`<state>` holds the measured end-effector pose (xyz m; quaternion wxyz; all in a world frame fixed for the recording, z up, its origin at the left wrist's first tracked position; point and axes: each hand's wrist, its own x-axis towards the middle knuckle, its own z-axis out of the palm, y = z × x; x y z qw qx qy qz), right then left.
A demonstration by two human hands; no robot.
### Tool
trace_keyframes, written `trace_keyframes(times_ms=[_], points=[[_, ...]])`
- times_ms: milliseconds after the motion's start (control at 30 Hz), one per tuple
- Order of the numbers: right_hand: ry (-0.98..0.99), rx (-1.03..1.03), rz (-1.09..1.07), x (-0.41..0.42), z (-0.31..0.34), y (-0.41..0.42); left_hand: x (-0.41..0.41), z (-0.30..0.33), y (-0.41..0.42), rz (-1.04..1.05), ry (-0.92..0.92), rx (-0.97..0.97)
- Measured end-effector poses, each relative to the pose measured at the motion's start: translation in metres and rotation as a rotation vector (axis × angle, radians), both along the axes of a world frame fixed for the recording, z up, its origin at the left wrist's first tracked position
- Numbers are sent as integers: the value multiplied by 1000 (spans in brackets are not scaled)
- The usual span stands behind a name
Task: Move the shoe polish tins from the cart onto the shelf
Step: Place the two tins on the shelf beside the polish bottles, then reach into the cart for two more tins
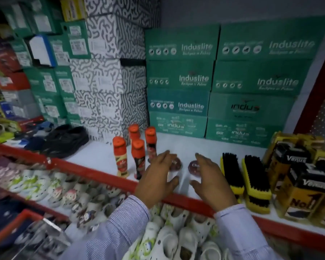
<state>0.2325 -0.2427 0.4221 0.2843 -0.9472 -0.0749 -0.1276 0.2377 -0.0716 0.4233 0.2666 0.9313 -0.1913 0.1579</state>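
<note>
Two round dark-red shoe polish tins lie flat on the white shelf (204, 147) near its red front edge. My left hand (158, 175) arches over the left tin (176, 163), fingers spread around it; whether it touches the tin I cannot tell. My right hand (210, 177) curves over the right tin (194, 166), thumb below and fingers above, partly covering it. Both hands look loosely open around the tins. The cart is out of view.
Several liquid polish bottles with orange caps (137, 152) stand left of the tins. Two black-bristled yellow brushes (255, 181) and yellow Venus boxes (304, 184) stand to the right. Green shoe boxes (214, 81) fill the back. White clogs (176, 241) lie on the lower shelf.
</note>
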Motion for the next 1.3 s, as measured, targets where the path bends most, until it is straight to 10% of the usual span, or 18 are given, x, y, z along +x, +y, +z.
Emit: trace_keyframes(times_ms=[300,867,1300], points=[[-144,46,200,-131,-123,29,-131,-144,51,22,-40,96],[962,-320,51,-236,-525,84,-261,-527,51,89,1137,345],[1002,-391,49,-237,-545,85,-262,-554,56,85,1045,292]])
